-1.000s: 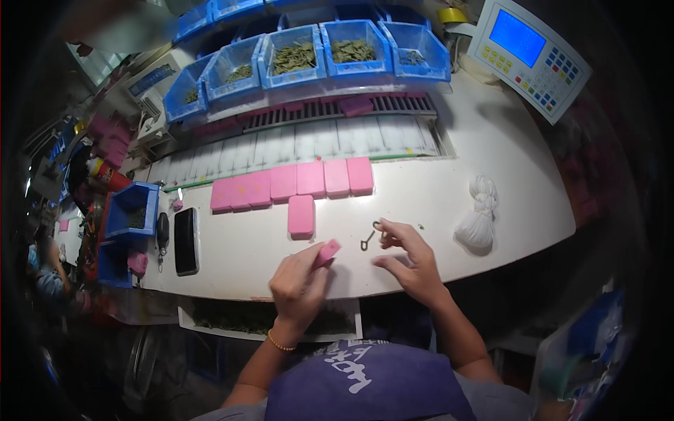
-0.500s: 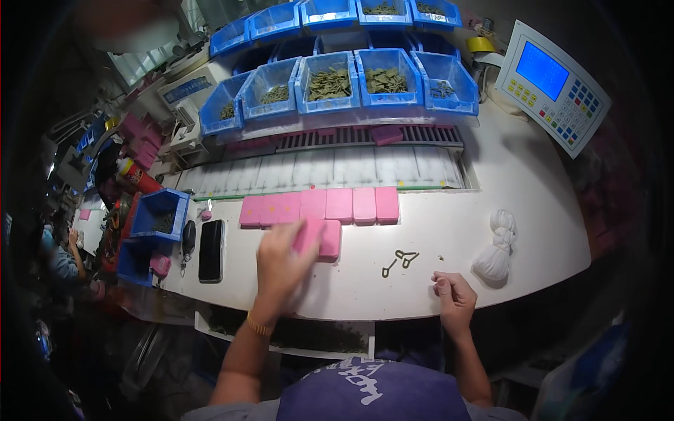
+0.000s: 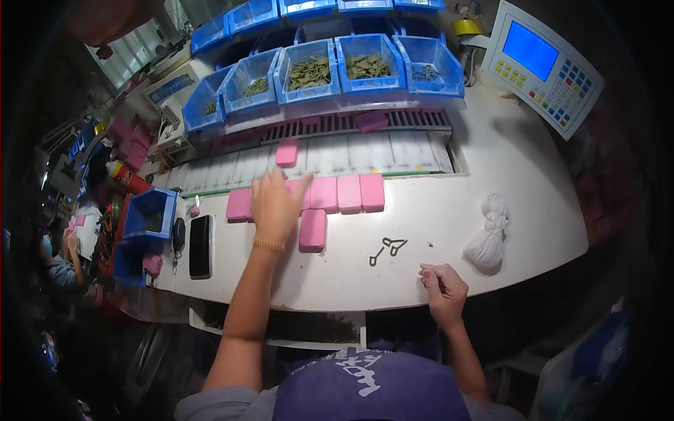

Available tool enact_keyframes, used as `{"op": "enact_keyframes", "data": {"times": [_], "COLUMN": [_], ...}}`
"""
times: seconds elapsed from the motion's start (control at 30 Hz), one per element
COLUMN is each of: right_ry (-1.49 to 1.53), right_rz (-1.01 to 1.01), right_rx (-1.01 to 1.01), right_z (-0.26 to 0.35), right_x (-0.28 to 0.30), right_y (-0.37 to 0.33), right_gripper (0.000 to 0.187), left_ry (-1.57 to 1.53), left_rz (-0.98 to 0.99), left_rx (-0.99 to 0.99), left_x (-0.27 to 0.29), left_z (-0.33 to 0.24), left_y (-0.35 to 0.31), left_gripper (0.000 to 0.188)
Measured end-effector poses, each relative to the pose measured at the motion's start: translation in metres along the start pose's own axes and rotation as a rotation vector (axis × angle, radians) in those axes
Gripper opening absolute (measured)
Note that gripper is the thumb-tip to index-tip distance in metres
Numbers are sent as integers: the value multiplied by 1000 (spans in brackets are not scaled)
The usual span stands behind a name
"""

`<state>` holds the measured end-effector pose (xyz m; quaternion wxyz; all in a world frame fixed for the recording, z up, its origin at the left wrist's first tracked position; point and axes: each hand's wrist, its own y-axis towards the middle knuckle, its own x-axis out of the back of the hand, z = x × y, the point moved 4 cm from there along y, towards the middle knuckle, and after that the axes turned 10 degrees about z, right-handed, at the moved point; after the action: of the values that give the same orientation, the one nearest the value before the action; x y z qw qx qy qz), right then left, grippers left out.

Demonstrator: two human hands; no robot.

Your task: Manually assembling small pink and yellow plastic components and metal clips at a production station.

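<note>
My left hand stretches over a row of pink rectangular blocks, fingers apart and slightly blurred, covering part of the row. Just beyond its fingertips, a single pink block lies on the white slatted belt, apart from the hand. Another pink block lies in front of the row, right of my left wrist. By the table's front edge, my right hand is closed with thumb and fingers together; what they hold, if anything, cannot be made out. Small olive-green link-like pieces lie left of it.
Blue bins of greenish parts stand at the back. A control panel is at the far right, a bundle of white string nearer. A phone and more blue bins lie left. An open drawer sits below the table edge.
My left hand has moved forward from the blocks in front of the row to over the row. One pink block now lies on the belt. My right hand stays closed in place.
</note>
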<state>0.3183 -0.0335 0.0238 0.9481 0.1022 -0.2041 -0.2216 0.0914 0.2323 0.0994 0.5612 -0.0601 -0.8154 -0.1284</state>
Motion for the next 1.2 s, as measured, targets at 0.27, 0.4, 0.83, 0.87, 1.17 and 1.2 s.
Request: {"op": "enact_keyframes", "data": {"times": [0.27,0.4,0.83,0.87,1.17,1.2], "right_ry": [-18,236,540,615,705,835], "right_rz": [25,188,653,613,635,616], "right_rx": [13,-141,-231,-266,-370,-452], "right_z": [5,16,63,62,59,61], "right_x": [-12,-35,-96,-99,-100,-100], "right_y": [1,-3,-4,-4,-8,-7], "right_gripper": [14,23,74,73,61,58], "left_ry": [-6,-687,-988,-911,-847,-849], "left_rz": [47,390,413,363,267,285], "left_rx": [-62,-30,-335,-413,-482,-489], "left_x": [-21,-31,-28,-26,-30,-31], "left_z": [-4,0,-23,-24,-17,-15], "left_y": [-85,-98,-170,-170,-177,-177], "left_gripper": [59,50,51,52,53,53]}}
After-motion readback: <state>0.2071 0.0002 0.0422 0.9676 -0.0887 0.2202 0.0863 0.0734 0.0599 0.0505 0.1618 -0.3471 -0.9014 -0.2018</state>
